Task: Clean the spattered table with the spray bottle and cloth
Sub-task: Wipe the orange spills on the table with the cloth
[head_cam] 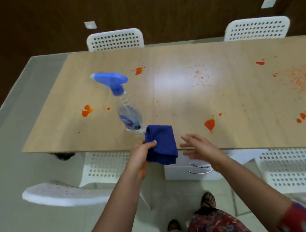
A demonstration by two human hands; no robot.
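My left hand [143, 150] grips a folded blue cloth [163, 146] over the near edge of the wooden counter [185, 98]. My right hand [196, 145] hovers just beside it, fingers straight and spread, holding nothing. The spray bottle [124, 104] stands on the counter just behind the cloth, among orange spatters [209, 124].

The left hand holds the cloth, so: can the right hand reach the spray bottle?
Probably yes. The right hand is open and empty, but the cloth in the left hand lies between it and the spray bottle.
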